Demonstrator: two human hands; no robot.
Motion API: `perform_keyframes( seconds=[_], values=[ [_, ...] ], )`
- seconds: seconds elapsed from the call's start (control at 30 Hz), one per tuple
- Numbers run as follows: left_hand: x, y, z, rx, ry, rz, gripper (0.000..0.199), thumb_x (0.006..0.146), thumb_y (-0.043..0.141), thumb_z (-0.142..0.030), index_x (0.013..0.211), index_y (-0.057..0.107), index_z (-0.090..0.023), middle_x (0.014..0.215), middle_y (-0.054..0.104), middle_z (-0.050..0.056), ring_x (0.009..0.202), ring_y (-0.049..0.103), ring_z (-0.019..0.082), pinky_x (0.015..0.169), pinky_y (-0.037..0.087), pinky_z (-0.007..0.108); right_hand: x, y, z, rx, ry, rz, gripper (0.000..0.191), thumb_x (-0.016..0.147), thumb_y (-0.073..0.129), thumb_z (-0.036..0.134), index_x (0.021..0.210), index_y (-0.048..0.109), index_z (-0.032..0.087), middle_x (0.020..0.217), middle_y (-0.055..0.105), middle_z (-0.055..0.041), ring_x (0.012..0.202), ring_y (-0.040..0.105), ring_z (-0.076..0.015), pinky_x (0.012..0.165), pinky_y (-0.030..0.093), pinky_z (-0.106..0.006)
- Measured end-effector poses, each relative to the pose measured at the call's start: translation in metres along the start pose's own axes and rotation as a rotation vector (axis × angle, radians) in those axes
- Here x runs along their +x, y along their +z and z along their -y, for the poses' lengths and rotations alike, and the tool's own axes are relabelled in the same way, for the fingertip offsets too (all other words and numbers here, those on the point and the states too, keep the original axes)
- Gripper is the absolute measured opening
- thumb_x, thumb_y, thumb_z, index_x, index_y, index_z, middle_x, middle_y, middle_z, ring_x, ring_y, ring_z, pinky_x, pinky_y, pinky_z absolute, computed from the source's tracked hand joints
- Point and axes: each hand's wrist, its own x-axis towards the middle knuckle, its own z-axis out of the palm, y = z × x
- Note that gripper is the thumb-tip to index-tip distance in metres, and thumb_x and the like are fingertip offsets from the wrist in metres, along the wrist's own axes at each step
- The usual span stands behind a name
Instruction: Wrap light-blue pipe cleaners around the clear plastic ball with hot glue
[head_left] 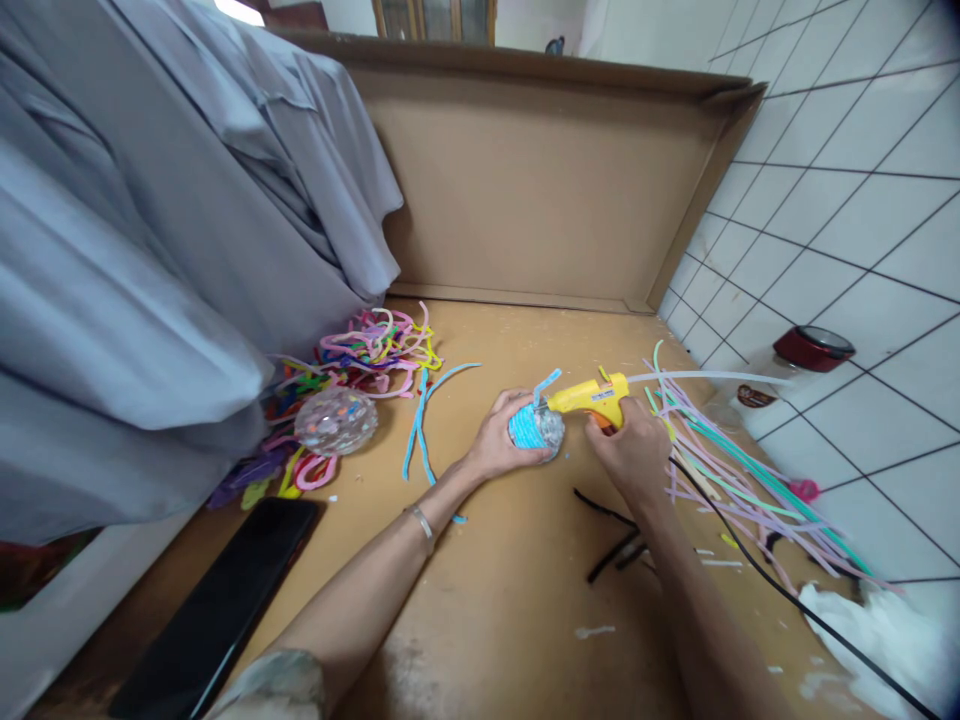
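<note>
My left hand (501, 440) is closed around a small rounded object (529, 428) partly wrapped in blue pipe cleaner, its right end clear or greyish. A loose blue end (547, 380) sticks up from its top. My right hand (630, 448) grips a yellow glue gun (589, 394), fingers at its orange trigger. The gun's nozzle points left and meets the wrapped object, or nearly so; I cannot tell whether glue is flowing. A long pale glue stick (705, 376) runs out of the gun's back. Left of my left hand lie blue pipe cleaners (420, 425).
At left are a heap of coloured pipe cleaners (375, 350), a clear round ball (336, 420) and a black phone (217, 610). Loose pipe cleaners (750, 480), a red-lidded jar (810, 350) and a black cord (757, 570) are at right. Behind stands a cardboard panel (525, 180).
</note>
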Motion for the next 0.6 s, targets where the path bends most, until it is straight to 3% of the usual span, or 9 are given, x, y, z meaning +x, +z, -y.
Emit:
perform_keyframes(
  seconds=[0.6],
  values=[
    [0.0005,-0.0014,-0.0020,0.015,-0.014,0.007,0.078,0.053,0.086,-0.032,0.124,0.056,-0.021,0.126,0.051,0.011,0.122,0.051,0.029,0.106,0.042,0.049,-0.0001,-0.0013,-0.0004,-0.004,-0.017,-0.001,0.012,0.076,0.054,0.033,0.073,0.053,0.021,0.071,0.061,-0.0045,0.066,0.051,-0.0199,0.061,0.030,-0.030]
  ],
)
